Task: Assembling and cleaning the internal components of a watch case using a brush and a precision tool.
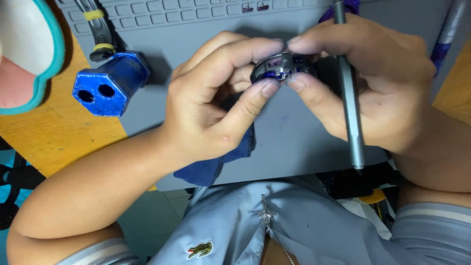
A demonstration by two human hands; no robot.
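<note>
I have the small round dark part (283, 66) with purple innards pinched between both hands above the grey work mat (294, 137): left hand (216, 100) clamping its near edge with thumb and forefinger, right hand (363, 78) pressing the far side with a grey screwdriver (351, 98) tucked in. I judge this a seating step; next I need steady, even pressure. A blue two-hole block (110, 83) sits well left.

- Even, soft light is falling from above, keeping the scene bright without harsh glare.
- A faint shadow is pooling on the grey mat (294, 132) just under the fingers (255, 56).
- A dull sheen is running along the metal tool (351, 113) behind the right fingers.
- Edges are bending slightly; fingertips are staying sharp.
</note>
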